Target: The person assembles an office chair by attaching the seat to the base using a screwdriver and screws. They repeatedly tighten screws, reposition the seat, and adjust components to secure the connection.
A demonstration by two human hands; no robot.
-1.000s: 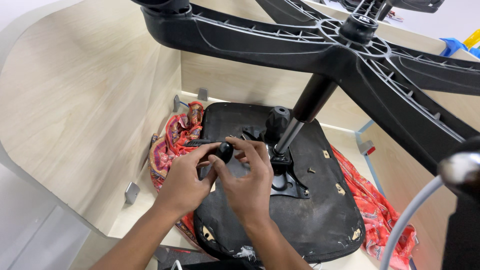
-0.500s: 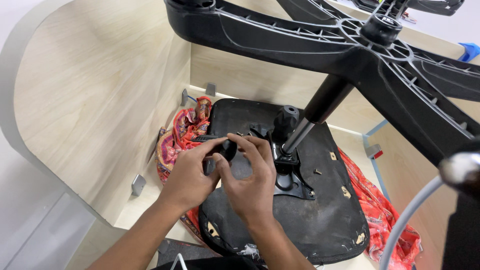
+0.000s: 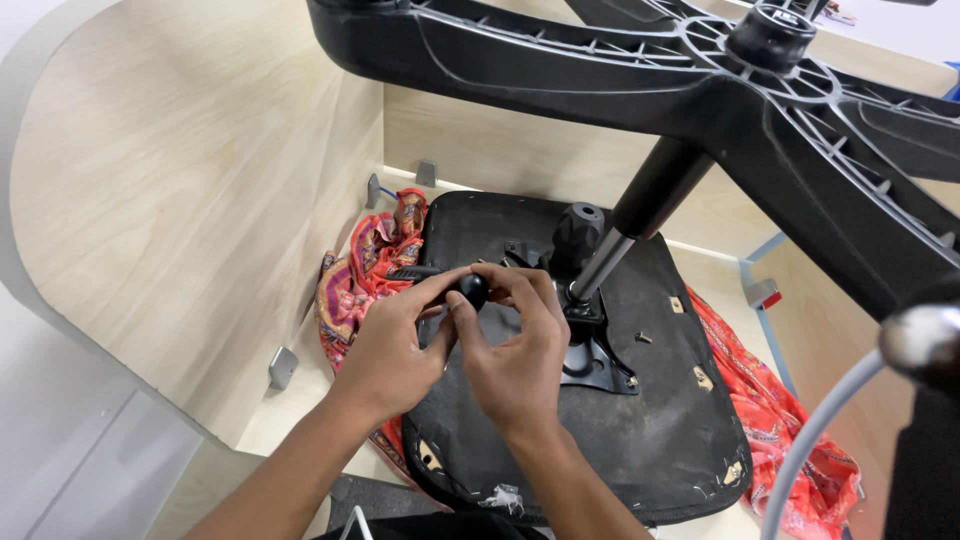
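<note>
An office chair lies upside down, its black seat underside (image 3: pixel 640 430) facing up on a red patterned cloth (image 3: pixel 360 275). Its black star base (image 3: pixel 700 90) looms overhead on a gas cylinder (image 3: pixel 625 230). My left hand (image 3: pixel 390 355) and my right hand (image 3: pixel 515 345) meet over the seat's left side. Both pinch a small black round knob (image 3: pixel 472 290) at the end of a black lever (image 3: pixel 412 272). A black metal mechanism plate (image 3: pixel 590 350) sits just right of my right hand.
Light wooden panels (image 3: pixel 180 200) with small grey brackets (image 3: pixel 283 366) wall in the left and back. A black adjustment knob (image 3: pixel 578 232) stands by the cylinder. A loose screw (image 3: pixel 643 338) lies on the seat. A white tube (image 3: pixel 815 440) and chrome ball (image 3: pixel 925 340) are at right.
The view has shifted slightly, so the chair sits a little to the right. Both hands stay on the lever knob with small finger movements.
</note>
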